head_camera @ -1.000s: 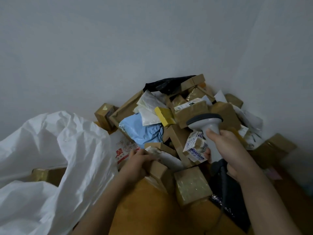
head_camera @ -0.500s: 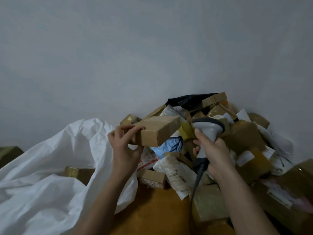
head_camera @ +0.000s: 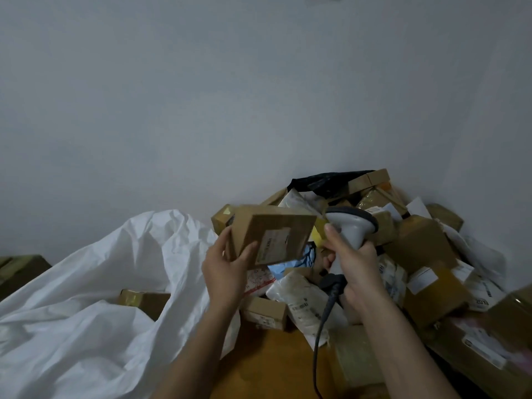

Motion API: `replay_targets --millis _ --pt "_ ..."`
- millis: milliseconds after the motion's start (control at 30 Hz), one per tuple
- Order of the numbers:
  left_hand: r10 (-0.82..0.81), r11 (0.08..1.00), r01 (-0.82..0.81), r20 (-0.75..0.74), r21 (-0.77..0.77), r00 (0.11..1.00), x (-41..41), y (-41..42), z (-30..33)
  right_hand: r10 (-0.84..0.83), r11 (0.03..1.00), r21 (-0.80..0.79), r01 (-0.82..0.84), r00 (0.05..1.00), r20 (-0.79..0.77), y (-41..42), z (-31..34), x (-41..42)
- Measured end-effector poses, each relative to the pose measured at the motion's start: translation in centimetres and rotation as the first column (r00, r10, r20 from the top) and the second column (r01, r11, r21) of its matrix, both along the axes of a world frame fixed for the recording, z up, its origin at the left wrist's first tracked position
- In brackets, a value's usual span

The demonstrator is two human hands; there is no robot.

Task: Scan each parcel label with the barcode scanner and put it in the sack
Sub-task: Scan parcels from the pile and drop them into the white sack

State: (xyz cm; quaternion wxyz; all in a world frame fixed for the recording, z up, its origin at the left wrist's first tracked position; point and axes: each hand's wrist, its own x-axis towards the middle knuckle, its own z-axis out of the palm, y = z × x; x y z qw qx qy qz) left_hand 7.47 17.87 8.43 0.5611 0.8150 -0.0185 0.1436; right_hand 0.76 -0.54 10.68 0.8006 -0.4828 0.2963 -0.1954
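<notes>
Lying crumpled at the far left, the big white plastic sack (head_camera: 86, 298) spreads its folds well apart from the work, with its mouth toward the parcels. Just right of it, the left hand (head_camera: 227, 272) grips the small brown cardboard box (head_camera: 273, 234) by its lower left corner, thumb on the face, tilted so the pale printed label (head_camera: 273, 243) faces back toward the person. Just beside the box's right edge, the right hand (head_camera: 354, 266) is clamped round the grip of the grey corded barcode scanner (head_camera: 349, 228), whose head points away toward the heap of brown and white parcels (head_camera: 417, 254). Judging by this, the scanner must swing left and turn onto the label, or the box must turn toward it, before the box goes left into the sack.
</notes>
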Motion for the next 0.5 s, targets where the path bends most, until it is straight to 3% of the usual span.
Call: replay_targets --millis 67,167,333,500 --pt "-0.034 0.957 -0.047 -0.27 -0.285 0.962 0.0 0.7 0.2 -0.06 0.998 -0.029 0.059 0.998 -0.015 -1.0 -0.2 -0.2" --pt "-0.145 0.875 -0.104 -0.461 -0.473 0.876 -0.1 1.3 0.2 -0.094 0.995 -0.034 0.093 0.995 -0.023 -2.0 -0.7 -0.5" --pt "-0.289 0.825 -0.086 -0.548 -0.559 0.785 -1.1 0.7 0.7 -0.053 0.997 -0.061 0.049 0.996 -0.068 -2.0 -1.7 -0.8" --pt "-0.361 0.776 -0.061 -0.522 -0.627 0.772 -0.7 0.9 0.2 -0.007 1.0 -0.029 0.005 0.996 -0.09 -1.8 -2.5 -0.9"
